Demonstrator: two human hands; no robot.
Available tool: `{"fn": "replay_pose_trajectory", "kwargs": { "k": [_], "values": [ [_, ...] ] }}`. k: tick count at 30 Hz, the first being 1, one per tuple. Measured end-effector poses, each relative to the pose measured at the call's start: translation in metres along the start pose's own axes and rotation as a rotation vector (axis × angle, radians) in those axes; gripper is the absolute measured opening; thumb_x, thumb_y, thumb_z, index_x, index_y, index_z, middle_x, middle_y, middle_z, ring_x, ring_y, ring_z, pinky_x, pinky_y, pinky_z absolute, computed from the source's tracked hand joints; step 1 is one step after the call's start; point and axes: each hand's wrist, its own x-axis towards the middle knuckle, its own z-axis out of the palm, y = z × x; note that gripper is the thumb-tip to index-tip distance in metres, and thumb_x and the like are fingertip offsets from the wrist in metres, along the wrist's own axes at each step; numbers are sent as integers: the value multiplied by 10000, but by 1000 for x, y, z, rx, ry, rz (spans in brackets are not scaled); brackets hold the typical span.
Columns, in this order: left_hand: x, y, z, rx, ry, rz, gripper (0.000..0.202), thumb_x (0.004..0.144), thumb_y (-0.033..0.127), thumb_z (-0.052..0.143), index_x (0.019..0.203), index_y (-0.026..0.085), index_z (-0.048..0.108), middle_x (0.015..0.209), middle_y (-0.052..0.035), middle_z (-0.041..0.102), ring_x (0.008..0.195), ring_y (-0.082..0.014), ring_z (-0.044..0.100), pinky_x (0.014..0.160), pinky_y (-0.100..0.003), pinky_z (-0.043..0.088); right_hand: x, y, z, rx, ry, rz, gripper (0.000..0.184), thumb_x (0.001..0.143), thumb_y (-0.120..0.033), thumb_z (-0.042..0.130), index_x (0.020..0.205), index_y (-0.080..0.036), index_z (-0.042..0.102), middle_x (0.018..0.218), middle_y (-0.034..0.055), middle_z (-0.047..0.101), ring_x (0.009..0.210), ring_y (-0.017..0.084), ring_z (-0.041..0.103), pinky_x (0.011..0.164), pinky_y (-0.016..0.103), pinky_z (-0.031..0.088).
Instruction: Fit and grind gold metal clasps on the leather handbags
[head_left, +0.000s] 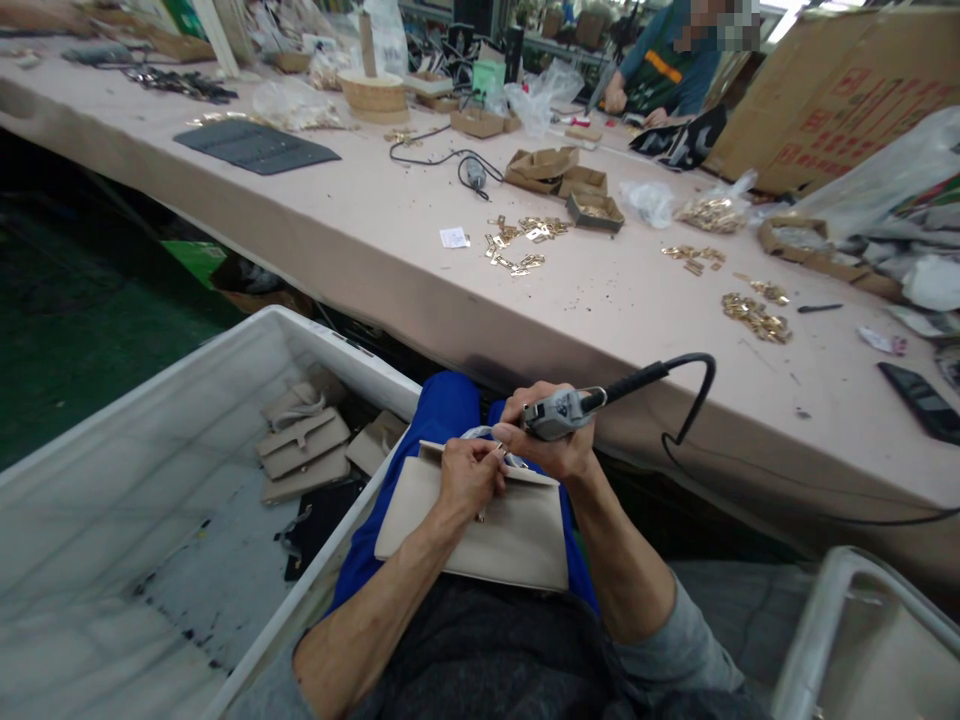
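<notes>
A beige handbag (517, 545) lies across my lap on blue trousers. My right hand (551, 440) is wrapped round a grey corded power tool (556, 414), with its black cable rising to the right. The tool's working end is hidden behind my fingers, close to the bag's upper edge. My left hand (471, 478) is closed in a pinch at the bag's flap, beside a small metal fitting (481, 517). What the left fingertips pinch is too small to make out. A greyish wrapped handle (477, 432) shows just behind the hands.
A white bin (172, 392) on the left holds several beige bags (307, 440). Gold metal fittings (757, 318) lie in piles on the long table (420, 270), near small cardboard boxes (544, 168) and a phone (924, 402). Across the table, a person (660, 65) works.
</notes>
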Motion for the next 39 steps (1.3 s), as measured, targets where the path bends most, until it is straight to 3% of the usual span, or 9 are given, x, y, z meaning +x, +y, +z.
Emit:
{"fn": "replay_pose_trajectory", "kwargs": {
  "k": [4, 11, 15, 20, 23, 28, 32, 39],
  "values": [
    [-1, -1, 0, -35, 7, 0, 236, 773, 286, 611, 585, 162, 684, 443, -20, 611, 367, -146, 531, 431, -244, 438, -5, 8, 6, -60, 64, -93, 201, 745, -188, 890, 756, -170, 690, 744, 27, 694, 592, 132, 608, 562, 262, 522],
    [-6, 5, 2, -53, 36, 24, 259, 775, 304, 642, 578, 148, 703, 442, -34, 620, 390, -125, 518, 462, -219, 404, -18, 19, 20, -97, 432, -156, 190, 793, -210, 855, 796, -181, 668, 778, 19, 670, 591, 140, 619, 526, 272, 528],
    [-7, 7, 4, -82, 26, 20, 294, 802, 373, 680, 630, 138, 718, 470, -45, 643, 400, -127, 533, 474, -216, 432, -15, 5, 16, -68, 586, -201, 197, 831, -217, 833, 813, -179, 641, 692, -9, 638, 520, 143, 606, 517, 293, 537],
    [-6, 5, 7, -99, 32, 14, 305, 815, 407, 705, 693, 128, 726, 504, -54, 668, 421, -144, 586, 477, -216, 482, -7, -40, -17, 72, 645, -346, 172, 839, -171, 771, 877, -185, 604, 645, -28, 604, 537, 161, 621, 506, 277, 505],
    [-4, 4, 9, -109, 24, 5, 327, 826, 428, 707, 723, 118, 732, 499, -56, 666, 405, -143, 583, 475, -221, 500, -8, -55, -38, 136, 699, -330, 163, 809, -162, 750, 831, -173, 589, 613, -32, 561, 534, 148, 591, 489, 251, 462],
    [-1, 4, 12, -106, 68, 17, 397, 848, 485, 752, 695, 120, 724, 522, -48, 666, 382, -121, 569, 417, -187, 432, -17, -50, -57, 265, 731, -192, 201, 752, -196, 770, 834, -173, 588, 625, -30, 538, 557, 150, 568, 477, 250, 438],
    [-2, 4, 14, -46, 140, 52, 383, 857, 441, 746, 637, 129, 713, 532, -34, 662, 335, -97, 522, 364, -179, 346, -20, -45, -65, 336, 731, -131, 221, 728, -221, 777, 810, -181, 576, 653, -27, 539, 578, 141, 558, 469, 237, 427],
    [-1, 3, 14, -57, 165, 38, 300, 835, 355, 722, 637, 131, 731, 482, -25, 641, 340, -106, 531, 396, -182, 389, -21, -43, -76, 385, 758, -93, 255, 710, -216, 796, 827, -181, 573, 670, -25, 534, 596, 142, 556, 472, 224, 423]
  ]
}}
